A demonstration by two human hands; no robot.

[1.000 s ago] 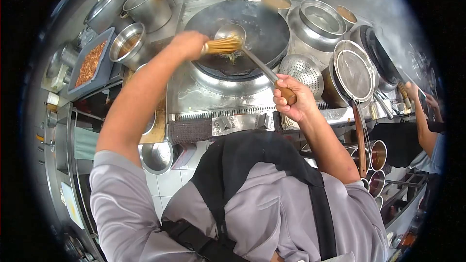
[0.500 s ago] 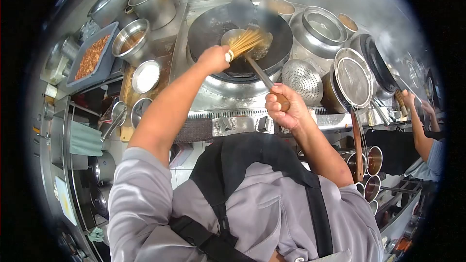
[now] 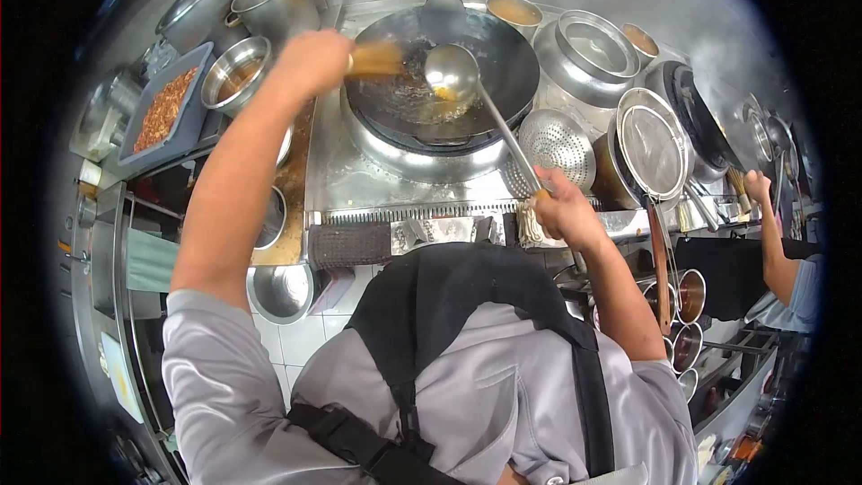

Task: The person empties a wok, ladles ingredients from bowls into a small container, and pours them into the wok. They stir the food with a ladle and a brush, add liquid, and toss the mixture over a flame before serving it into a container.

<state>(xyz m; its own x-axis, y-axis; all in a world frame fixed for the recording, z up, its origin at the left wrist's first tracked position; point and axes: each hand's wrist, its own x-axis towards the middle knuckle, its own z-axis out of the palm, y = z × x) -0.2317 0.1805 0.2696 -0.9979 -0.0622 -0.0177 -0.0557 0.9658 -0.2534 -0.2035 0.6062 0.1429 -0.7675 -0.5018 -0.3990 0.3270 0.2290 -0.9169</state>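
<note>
My left hand (image 3: 314, 65) is closed around a bamboo wok brush (image 3: 377, 59), blurred by motion, at the left rim of a dark wok (image 3: 510, 58). In my right hand (image 3: 573, 213) is the handle end of a long steel ladle (image 3: 452, 70). The ladle's bowl is over the middle of the wok, its round side facing up, with a small yellow patch at its lower edge. Wet, shiny liquid covers part of the wok's inside. Brush and ladle are apart.
Right of the wok are a perforated skimmer (image 3: 558, 151), a mesh strainer (image 3: 653, 144) and a lidded pot (image 3: 596, 45). A grey tub (image 3: 199, 90) of reddish-brown food and a steel pot (image 3: 235, 79) stand left. Another person's arm (image 3: 779, 247) reaches in at far right.
My left hand has swung left and up with the brush, away from the ladle. The ladle's bowl has turned over, and my right hand has moved right. Steam has thinned.
</note>
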